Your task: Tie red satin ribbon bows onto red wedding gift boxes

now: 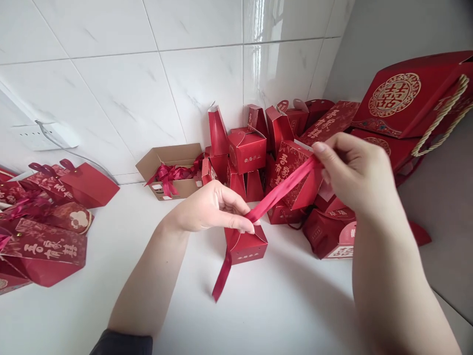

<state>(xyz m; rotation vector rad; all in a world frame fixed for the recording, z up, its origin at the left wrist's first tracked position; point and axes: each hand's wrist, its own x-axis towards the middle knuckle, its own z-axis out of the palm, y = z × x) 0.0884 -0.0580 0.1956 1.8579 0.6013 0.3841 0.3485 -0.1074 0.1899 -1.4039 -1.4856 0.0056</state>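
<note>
A dark red ribbon (283, 188) stretches slantwise between my two hands. My left hand (210, 209) pinches it between thumb and fingers, just above a small red gift box (248, 246). Up and to the right, my right hand (354, 167) grips the ribbon's upper stretch between thumb and forefinger. The other end hangs down the box's left side and reaches the white table. The box stands upright, with small gold characters on its front; my left fingers hide part of its top. Whether the ribbon passes through the box, I cannot tell.
At the back left, an open cardboard box (177, 187) holds red ribbons. Several red boxes are piled behind my hands, including a stacked red box (247, 150). Large red gift bags (410, 98) with rope handles stand right. More red gift boxes (51, 246) lie left on the table (177, 315).
</note>
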